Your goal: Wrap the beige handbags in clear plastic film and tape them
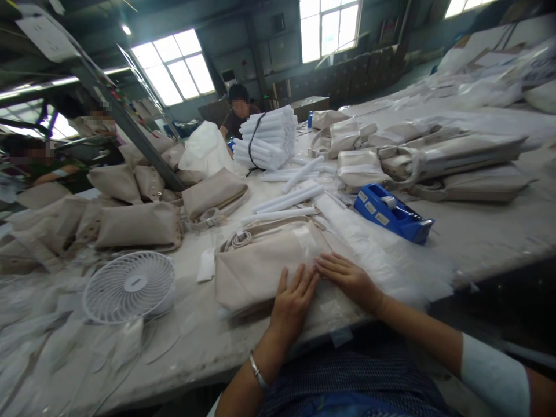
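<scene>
A beige handbag (pixel 256 266) lies flat on the table in front of me, its strap coiled at the upper left edge. Clear plastic wrapping shows over its right part. My left hand (pixel 293 301) rests on the bag's front with fingers stretched out. Beside it, my right hand (pixel 347 278) lies flat on the plastic at the bag's right side, fingers extended and close to the left fingertips. Under the right forearm, sheets of clear plastic (pixel 391 260) spread across the table. A blue tape dispenser (pixel 391 213) stands beyond my right hand.
A white fan (pixel 130 288) stands at the left, near a heap of beige bags (pixel 136 226). White foam tubes (pixel 289 200) lie behind the handbag, with a tied bundle (pixel 269 139) farther back. More wrapped bags (pixel 460 159) are stacked at right. Co-workers (pixel 238 110) sit beyond.
</scene>
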`<state>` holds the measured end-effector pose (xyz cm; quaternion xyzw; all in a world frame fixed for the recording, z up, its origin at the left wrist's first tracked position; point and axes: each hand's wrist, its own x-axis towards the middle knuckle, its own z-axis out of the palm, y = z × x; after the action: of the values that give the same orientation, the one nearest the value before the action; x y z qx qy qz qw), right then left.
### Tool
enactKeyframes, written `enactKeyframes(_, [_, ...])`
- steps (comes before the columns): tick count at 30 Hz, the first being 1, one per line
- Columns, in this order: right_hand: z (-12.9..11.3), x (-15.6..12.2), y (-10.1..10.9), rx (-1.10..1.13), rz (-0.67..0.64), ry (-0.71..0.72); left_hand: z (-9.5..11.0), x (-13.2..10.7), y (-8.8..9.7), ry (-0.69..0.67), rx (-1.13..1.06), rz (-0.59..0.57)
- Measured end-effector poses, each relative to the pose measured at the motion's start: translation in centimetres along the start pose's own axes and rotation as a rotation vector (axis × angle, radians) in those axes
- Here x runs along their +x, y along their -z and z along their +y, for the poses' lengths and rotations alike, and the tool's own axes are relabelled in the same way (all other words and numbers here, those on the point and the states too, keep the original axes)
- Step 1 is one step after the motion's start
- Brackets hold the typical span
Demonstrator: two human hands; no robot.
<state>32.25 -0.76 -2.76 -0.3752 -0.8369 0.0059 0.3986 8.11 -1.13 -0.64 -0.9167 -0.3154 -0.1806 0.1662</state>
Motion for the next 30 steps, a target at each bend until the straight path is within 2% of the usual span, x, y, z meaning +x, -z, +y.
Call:
enactKeyframes(4, [-0.3,0.9,1.2,0.043,0.007,0.041,-0.1,-0.2,-0.7,0.016,-0.003,0.068])
enactKeyframes(9, [-0.6,5.6,2.4,0.064,0.024,-0.024,0.2,-0.3,-1.2,0.046,-0.004,0.080])
enactKeyframes(12, [-0.5,7.5,2.3,0.045,-0.016,0.015,0.1,-0.2,-1.0,0.052,-0.004,0.068])
enactKeyframes(15, [-1.1,5.9,2.6,0.067,-0.020,0.049,0.1,-0.2,-0.9,0.059,-0.019,0.063])
enactKeyframes(20, [-4.1,-0.8,3.8,0.044,0.020,-0.036,0.2,-0.3,-0.6,0.072,-0.066,0.015])
enactKeyframes(22, [-4.9,-2.0,3.9,0.019,0.033,-0.079,0.2,-0.3,-0.5,0.074,-0.079,0.009])
enactKeyframes(26, [-4.4,-0.7,2.8,-0.014,0.110,-0.145,0.2,-0.2,-0.5,0.077,-0.078,0.022])
enactKeyframes(30, [-2.3,1.8,1.4,-0.019,0.069,-0.080,0.1,-0.1,-0.4,0.068,-0.074,0.025])
